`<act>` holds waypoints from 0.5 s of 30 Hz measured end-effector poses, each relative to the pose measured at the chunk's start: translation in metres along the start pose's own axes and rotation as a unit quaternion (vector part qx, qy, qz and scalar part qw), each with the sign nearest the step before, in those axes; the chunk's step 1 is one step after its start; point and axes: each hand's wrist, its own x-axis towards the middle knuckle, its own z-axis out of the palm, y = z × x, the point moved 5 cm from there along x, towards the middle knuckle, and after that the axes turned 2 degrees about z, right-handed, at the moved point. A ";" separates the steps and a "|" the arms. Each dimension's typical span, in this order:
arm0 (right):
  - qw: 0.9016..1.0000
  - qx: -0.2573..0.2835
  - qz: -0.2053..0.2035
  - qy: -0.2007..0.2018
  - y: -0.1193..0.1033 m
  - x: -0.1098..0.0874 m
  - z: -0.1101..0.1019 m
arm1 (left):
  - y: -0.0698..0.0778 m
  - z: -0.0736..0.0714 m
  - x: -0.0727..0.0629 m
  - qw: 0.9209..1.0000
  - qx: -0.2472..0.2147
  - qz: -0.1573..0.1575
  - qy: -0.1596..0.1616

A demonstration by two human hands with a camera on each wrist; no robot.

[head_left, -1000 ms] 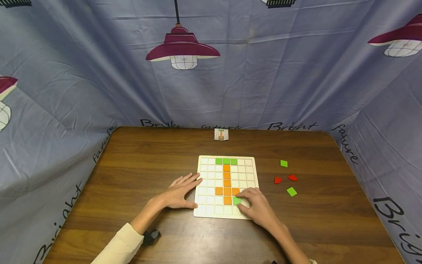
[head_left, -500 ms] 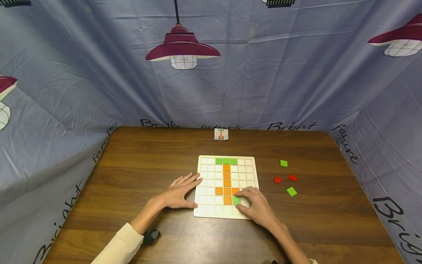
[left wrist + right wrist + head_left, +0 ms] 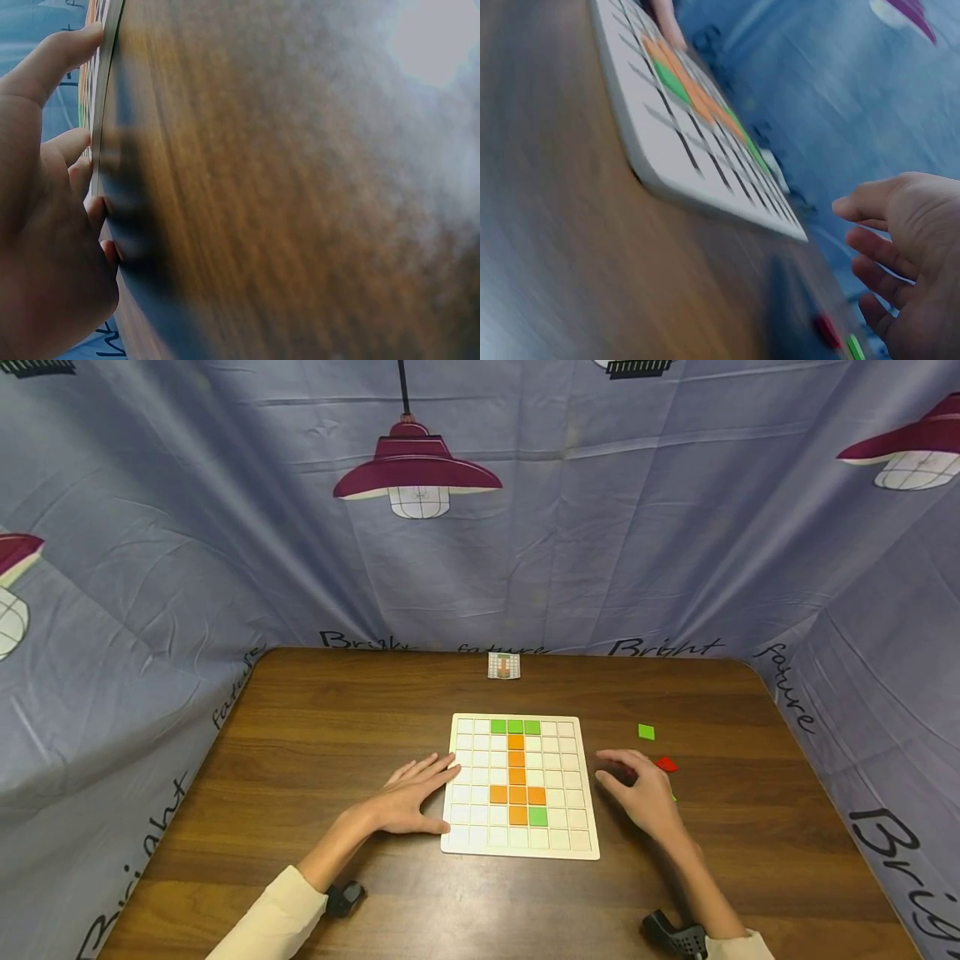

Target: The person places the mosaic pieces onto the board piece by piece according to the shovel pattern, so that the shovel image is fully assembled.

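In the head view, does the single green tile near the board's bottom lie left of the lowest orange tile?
No, that green tile lies immediately to the right of the lowest orange tile.

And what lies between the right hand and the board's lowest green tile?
From the lowest green tile to the right hand, the head view shows blank white cells, the board's rim, then bare table.
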 end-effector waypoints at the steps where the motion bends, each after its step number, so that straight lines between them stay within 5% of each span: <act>1: 1.000 -0.001 0.006 0.005 0.006 0.003 -0.006 | 0.000 0.000 0.000 1.000 0.001 -0.001 -0.001; 8: 0.999 -0.014 0.029 0.026 0.042 0.025 -0.040 | 0.001 0.000 0.000 1.000 0.000 -0.004 -0.002; 15: 0.998 -0.041 0.041 -0.008 0.076 0.045 -0.046 | 0.001 -0.001 0.000 1.000 0.000 0.001 0.001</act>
